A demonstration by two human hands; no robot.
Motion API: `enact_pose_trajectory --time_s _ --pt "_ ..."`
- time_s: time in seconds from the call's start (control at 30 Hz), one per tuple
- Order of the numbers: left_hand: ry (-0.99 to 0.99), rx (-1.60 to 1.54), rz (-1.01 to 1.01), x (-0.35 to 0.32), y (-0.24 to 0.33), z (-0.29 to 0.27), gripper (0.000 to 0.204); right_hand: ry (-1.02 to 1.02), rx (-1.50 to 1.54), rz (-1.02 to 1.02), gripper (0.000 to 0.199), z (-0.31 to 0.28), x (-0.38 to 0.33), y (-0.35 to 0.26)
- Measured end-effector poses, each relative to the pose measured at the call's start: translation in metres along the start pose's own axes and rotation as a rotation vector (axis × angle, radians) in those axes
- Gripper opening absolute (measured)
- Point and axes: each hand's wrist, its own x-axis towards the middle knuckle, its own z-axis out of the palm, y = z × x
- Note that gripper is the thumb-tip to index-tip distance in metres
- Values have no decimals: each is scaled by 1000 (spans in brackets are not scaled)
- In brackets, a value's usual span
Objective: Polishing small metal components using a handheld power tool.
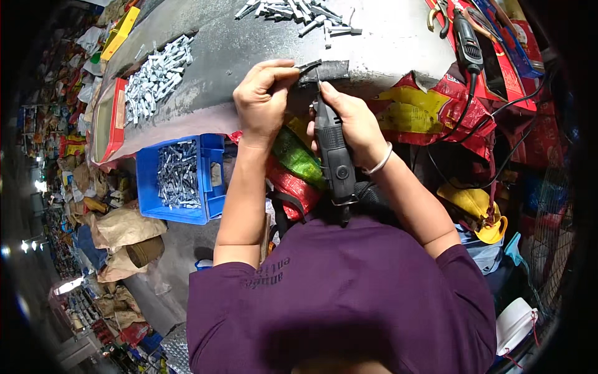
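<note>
Pinching, in the head view, is what the left hand is doing: thumb and forefinger are closing on one end of a small dark piece, the other fingers curling in toward the palm. The right hand is wrapping around a black rotary tool, thumb lying along its narrow nose, no gap showing in the grip.

The piece is sitting just off the left fingertips, its long axis running crosswise, free end pointing right and slightly away from the person. The tool is lying nearly square to it, pointing away from the body and leaning a little left, so its thin bit is ending right beside that free end. The left hand is being nearer to the piece; the right is coming next to it only through the tool. Both are meeting over a dark pad at the near edge of the grey table.

Left fingers are covering the gripped end of the piece; most right fingers are hiding behind the tool. Bit and piece are looking too small for telling contact from a narrow gap. The far heap of metal pieces is getting cut off at the upper edge
</note>
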Motion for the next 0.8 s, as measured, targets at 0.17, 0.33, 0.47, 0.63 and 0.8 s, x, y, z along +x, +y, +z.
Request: enact_pose_trajectory --time_s 0.17,0.33,0.47,0.63,0.8 --pt "-24 -47 84 -8 -10 1 23 -54 36 36 47 1 9 2" --pt "-15 -48 150 -11 -14 2 23 -59 60 64 46 12 11 1" --pt "-15 -27 153 -11 -15 1 23 -48 61 47 45 9 14 3" --pt "-28 -4 134 -7 -14 0 23 5 23 21 45 -2 11 -3" --pt "109 252 187 20 -17 -23 23 36 -46 -18 44 -12 -2 -1"
